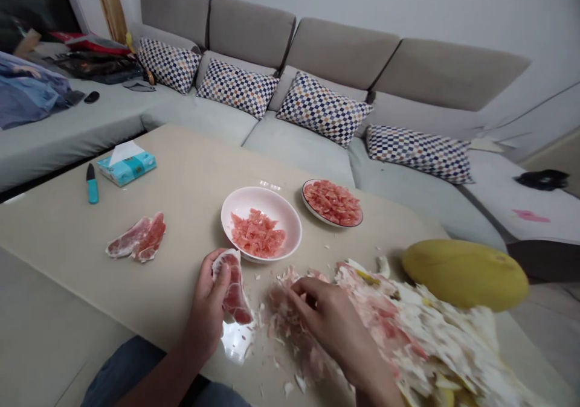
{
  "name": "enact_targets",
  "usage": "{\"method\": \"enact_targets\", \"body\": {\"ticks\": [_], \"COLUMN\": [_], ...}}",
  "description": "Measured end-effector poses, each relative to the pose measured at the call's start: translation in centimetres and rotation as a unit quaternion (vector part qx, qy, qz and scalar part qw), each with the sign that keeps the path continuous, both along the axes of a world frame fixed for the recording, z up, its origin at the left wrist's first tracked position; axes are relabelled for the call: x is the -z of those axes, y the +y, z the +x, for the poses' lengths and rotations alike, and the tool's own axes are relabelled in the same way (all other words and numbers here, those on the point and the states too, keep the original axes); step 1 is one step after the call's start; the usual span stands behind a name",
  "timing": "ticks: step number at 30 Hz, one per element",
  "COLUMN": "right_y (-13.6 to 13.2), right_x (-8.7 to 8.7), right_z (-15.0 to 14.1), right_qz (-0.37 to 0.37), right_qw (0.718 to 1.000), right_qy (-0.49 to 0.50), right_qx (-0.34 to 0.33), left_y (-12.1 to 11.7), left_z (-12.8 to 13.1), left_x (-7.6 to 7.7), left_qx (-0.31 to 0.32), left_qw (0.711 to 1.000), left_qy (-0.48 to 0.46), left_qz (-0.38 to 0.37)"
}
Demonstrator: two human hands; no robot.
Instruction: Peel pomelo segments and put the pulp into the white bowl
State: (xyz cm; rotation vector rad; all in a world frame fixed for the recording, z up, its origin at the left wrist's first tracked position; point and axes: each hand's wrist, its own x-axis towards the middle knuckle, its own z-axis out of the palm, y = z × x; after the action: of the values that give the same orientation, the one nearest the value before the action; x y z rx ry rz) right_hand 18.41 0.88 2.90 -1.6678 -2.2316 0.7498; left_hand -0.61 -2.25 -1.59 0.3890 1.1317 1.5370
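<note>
My left hand [209, 301] is wrapped round a red pomelo segment [236, 292] with its white membrane partly on it, held just in front of a white bowl [293, 238]. Pieces of red pomelo flesh [258, 233] lie in that bowl. My right hand [324, 310] is closed, thumb and fingertips together, low over a scatter of membrane scraps [290, 322]; anything pinched there is too small to make out. Farther back a dark-rimmed plate [312, 209] is heaped with pomelo flesh [334, 201]. Two more pomelo segments [139, 238] lie on the table to the left.
A whole yellow pomelo [466, 274] rests at the right behind a heap of peel and membrane [421, 328]. At the table's left are a blue tissue pack [129, 166] and a knife with a turquoise handle [92, 191]. A grey sofa [299, 147] stands behind the table.
</note>
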Motion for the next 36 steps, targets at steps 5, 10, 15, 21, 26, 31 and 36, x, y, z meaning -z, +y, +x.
{"method": "enact_targets", "body": {"ticks": [5, 10, 15, 21, 26, 31, 36], "right_y": [-0.8, -1.1, -1.5, -2.0, -2.3, -2.8, -3.0], "right_x": [0.4, 1.3, 1.9, 2.5, 2.5, 2.6, 3.4], "right_z": [-3.4, -4.4, -4.8, -5.4, -5.7, -6.1, -6.5], "right_qz": [-0.039, -0.076, -0.104, -0.062, -0.033, -0.073, -0.157], "right_qw": [0.984, 0.977, 0.972, 0.977, 0.976, 0.964, 0.939], "right_qy": [0.162, 0.185, 0.196, 0.19, 0.203, 0.251, 0.307], "right_qx": [-0.058, -0.078, -0.078, -0.069, -0.072, -0.051, 0.002], "left_y": [-0.2, -0.2, -0.4, -0.2, 0.6, 0.8, 0.6], "left_z": [-0.1, -0.2, 0.0, 0.1, -0.4, -0.8, -0.9], "left_x": [0.9, 1.2, 1.2, 1.2, 1.2, 0.7, 0.3], "left_qx": [0.03, 0.047, 0.048, 0.049, 0.112, 0.168, 0.191], "left_qw": [0.99, 0.977, 0.962, 0.946, 0.96, 0.966, 0.971], "left_qy": [0.138, 0.208, 0.265, 0.317, 0.254, 0.196, 0.144], "left_qz": [0.008, 0.025, 0.046, 0.053, 0.024, 0.023, 0.019]}}
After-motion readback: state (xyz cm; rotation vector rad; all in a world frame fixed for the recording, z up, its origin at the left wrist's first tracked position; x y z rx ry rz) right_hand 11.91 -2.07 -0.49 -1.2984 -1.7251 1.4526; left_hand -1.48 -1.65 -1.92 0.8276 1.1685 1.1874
